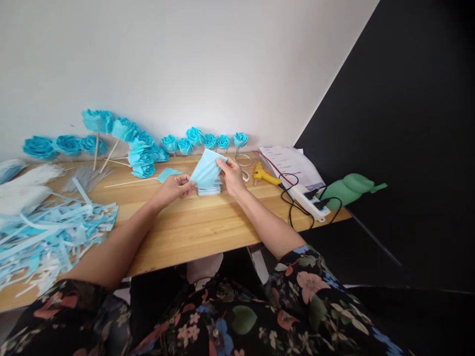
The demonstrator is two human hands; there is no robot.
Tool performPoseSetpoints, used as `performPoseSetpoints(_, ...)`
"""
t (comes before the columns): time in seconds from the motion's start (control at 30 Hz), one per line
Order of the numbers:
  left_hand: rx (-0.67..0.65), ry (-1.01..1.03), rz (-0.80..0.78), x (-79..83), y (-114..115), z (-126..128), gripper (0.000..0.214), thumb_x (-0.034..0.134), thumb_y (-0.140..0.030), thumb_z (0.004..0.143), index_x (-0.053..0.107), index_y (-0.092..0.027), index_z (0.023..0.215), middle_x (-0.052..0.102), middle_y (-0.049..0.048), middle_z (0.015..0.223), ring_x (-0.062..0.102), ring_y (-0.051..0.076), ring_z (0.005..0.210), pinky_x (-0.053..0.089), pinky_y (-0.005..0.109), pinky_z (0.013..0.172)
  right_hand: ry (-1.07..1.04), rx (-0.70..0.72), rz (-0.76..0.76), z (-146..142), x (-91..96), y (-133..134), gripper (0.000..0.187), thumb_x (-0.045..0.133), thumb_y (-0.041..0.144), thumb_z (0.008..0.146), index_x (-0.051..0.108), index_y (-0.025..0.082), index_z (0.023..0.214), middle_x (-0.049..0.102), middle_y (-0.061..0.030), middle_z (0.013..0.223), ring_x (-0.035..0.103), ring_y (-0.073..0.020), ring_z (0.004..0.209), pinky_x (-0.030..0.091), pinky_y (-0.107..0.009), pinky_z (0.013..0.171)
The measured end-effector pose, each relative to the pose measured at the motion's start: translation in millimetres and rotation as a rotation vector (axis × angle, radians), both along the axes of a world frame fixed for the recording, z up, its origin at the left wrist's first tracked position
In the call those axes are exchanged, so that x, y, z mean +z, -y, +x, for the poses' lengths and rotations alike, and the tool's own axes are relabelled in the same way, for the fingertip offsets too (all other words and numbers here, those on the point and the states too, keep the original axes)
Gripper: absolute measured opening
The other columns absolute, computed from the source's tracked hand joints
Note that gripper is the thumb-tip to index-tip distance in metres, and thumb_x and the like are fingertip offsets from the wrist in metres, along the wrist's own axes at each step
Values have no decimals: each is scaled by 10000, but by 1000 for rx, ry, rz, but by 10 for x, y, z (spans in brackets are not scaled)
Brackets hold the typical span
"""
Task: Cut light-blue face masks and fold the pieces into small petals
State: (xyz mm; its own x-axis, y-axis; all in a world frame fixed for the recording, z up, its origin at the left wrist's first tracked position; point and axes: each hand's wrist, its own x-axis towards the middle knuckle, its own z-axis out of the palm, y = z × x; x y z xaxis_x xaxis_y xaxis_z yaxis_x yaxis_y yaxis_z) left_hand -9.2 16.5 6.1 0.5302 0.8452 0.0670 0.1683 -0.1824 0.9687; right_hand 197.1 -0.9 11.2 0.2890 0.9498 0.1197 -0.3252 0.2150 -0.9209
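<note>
A light blue paper sheet (205, 168) is held up over the table between both my hands. The fingers of my left hand (174, 190) pinch its lower left corner. At its upper right edge, my right hand (232, 175) grips it between thumb and fingers. Just below the sheet sits a stack of light blue paper pieces (210, 190), partly covered by it. Beside my left hand lies a blue paper piece (167, 174), with a thin wooden stick (129, 183) reaching left from it.
Several blue paper flowers (141, 155) line the white wall. Shredded blue strips (55, 237) cover the table's left side. To the right are a yellow glue gun (265, 174), a power strip (309, 201) with black cables, printed papers (293, 165) and a green object (351, 189).
</note>
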Motion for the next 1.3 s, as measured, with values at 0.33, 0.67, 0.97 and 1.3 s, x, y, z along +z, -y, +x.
performPoseSetpoints(0.33, 64, 19, 14, -59, -70, 1, 372, 744, -536, 742, 621, -186, 720, 585, -21, 498, 472, 96, 396, 364, 221, 418, -6, -15, 5, 36, -10, -29, 402, 807, 520, 631, 667, 191, 815, 650, 31, 713, 588, -119, 667, 502, -246, 614)
performPoseSetpoints(0.67, 199, 157, -6, -86, -128, -25, 378, 719, -528, 760, 642, -165, 687, 675, 40, 638, 555, 120, 519, 408, 247, 516, 63, 46, 92, 1, -38, -3, 362, 818, 489, 651, 701, 200, 834, 703, 14, 805, 634, -143, 761, 552, -288, 752)
performPoseSetpoints(0.97, 83, 138, -17, 29, -22, 9, 407, 704, -550, 772, 655, -164, 653, 682, 56, 636, 568, 145, 557, 459, 285, 583, 60, -97, -43, 71, -104, -76, 390, 791, 471, 626, 679, 186, 867, 683, 19, 785, 627, -136, 737, 523, -252, 640)
performPoseSetpoints(1.3, 86, 462, -222, -80, -94, 38, 339, 779, -485, 714, 673, -166, 762, 746, 49, 797, 705, 196, 754, 564, 331, 767, 77, 32, -24, 45, -59, -22, 397, 800, 502, 634, 637, 205, 840, 628, 44, 741, 584, -99, 653, 492, -206, 552)
